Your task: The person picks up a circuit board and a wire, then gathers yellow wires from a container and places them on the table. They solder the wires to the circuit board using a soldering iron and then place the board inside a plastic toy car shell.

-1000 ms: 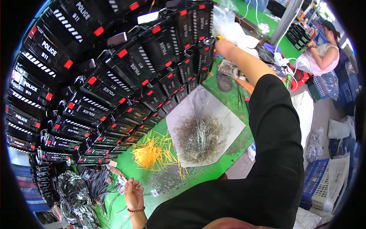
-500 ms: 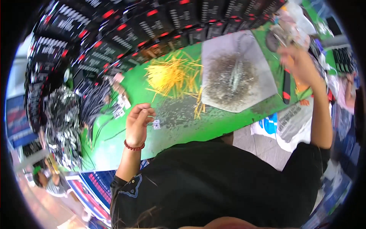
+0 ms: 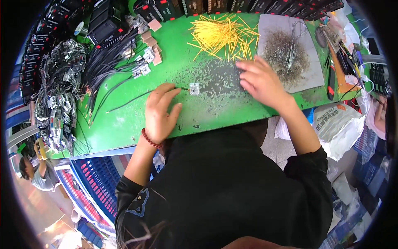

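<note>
My left hand rests over a thin black cable on the table, its fingers bent down onto it and the thumb held apart. At the cable's end, just right of those fingers, lies a small white square circuit board. My right hand hovers in front of the yellow pile, fingers apart, with nothing visible in it. Behind it is a heap of thin yellow strips, too fine to tell their kind. A pale sheet with dark debris and wire strands lies to its right.
Black cables with white boards lie at the left, beside tangled wired parts. Black boxes line the back of the green table. A black-and-red tool handle lies at the right. Another person is at lower left.
My right hand has come left from the tools at the far right to the front of the yellow strips. My left hand has lowered onto the cable. The head view has shifted.
</note>
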### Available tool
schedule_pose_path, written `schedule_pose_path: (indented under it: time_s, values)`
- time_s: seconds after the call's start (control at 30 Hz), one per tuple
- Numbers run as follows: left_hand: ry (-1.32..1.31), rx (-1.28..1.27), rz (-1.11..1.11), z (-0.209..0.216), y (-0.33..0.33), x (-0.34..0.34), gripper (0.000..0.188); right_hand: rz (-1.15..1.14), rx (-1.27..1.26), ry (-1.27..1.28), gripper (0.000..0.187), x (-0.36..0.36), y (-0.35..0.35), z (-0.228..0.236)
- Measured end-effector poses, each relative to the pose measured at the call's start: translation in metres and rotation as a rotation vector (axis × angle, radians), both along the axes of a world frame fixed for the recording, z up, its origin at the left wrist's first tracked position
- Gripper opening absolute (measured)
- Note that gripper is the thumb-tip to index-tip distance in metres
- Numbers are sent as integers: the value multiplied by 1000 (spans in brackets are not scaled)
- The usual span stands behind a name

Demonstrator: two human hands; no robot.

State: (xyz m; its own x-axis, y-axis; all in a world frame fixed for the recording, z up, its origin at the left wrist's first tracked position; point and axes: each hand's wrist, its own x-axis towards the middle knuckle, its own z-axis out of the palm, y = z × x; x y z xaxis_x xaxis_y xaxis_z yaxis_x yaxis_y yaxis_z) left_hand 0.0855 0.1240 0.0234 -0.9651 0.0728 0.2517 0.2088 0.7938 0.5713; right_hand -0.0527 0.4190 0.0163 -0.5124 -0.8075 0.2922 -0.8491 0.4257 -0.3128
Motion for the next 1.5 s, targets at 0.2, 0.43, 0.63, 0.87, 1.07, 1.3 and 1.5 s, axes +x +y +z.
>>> schedule_pose_path:
  time_s: [0.2,0.43,0.63,0.87,1.07,1.3,1.5]
  values:
    - [36,53,-133,-11,7,11,37,-197,-76,-50,3,-9,35,30]
    - [-73,-131,-144,-14,17,0,56,-132,64,-26,18,13,7,5]
    - [-192,-221,-187,-11,35,11,69,-305,-194,2,15,-14,12,-2]
    - [-183,-298,-151,-8,55,11,70,-299,-10,0,14,3,2,-5]
    - [-150,-276,-155,-13,55,8,68,-180,-33,-83,16,4,10,-1]
    - [-122,-264,-146,-16,58,5,65,-295,6,44,36,-10,-19,-10]
    - [-108,-227,-147,-17,55,8,65,-221,15,14,30,7,-32,-12]
